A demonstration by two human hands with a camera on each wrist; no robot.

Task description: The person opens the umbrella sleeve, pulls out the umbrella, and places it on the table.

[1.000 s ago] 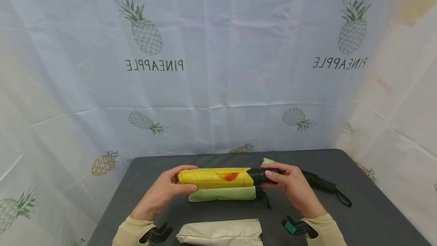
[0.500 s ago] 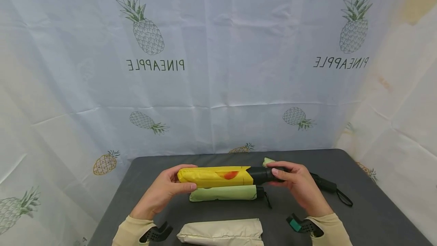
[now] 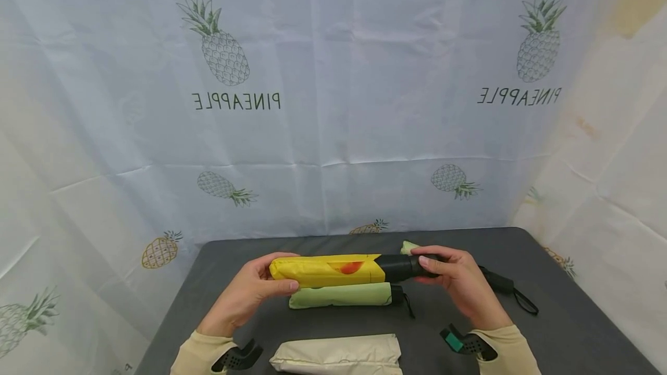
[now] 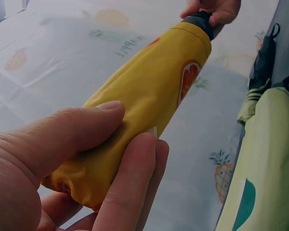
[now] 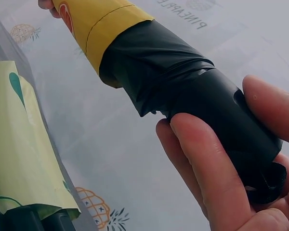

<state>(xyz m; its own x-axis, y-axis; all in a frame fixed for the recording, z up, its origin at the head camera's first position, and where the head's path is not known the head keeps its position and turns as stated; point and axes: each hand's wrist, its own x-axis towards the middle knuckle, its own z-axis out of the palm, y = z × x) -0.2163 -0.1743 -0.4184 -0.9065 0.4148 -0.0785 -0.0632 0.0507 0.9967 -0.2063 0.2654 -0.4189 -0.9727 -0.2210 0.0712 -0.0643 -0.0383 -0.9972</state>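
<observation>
Partly, yellow sleeve (image 3: 318,271) covers umbrella (image 3: 397,268)

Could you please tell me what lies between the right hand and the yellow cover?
A stretch of the black roll, which reaches out of the yellow cover to the right hand; the right wrist view shows it plainly.

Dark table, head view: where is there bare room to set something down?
Bare: the dark table left of the left hand; its right side, past the black handle; and a strip between the green bundle and cream bundle. Crowded: the middle, where the left hand and right hand hold the yellow-and-black bundle.
</observation>
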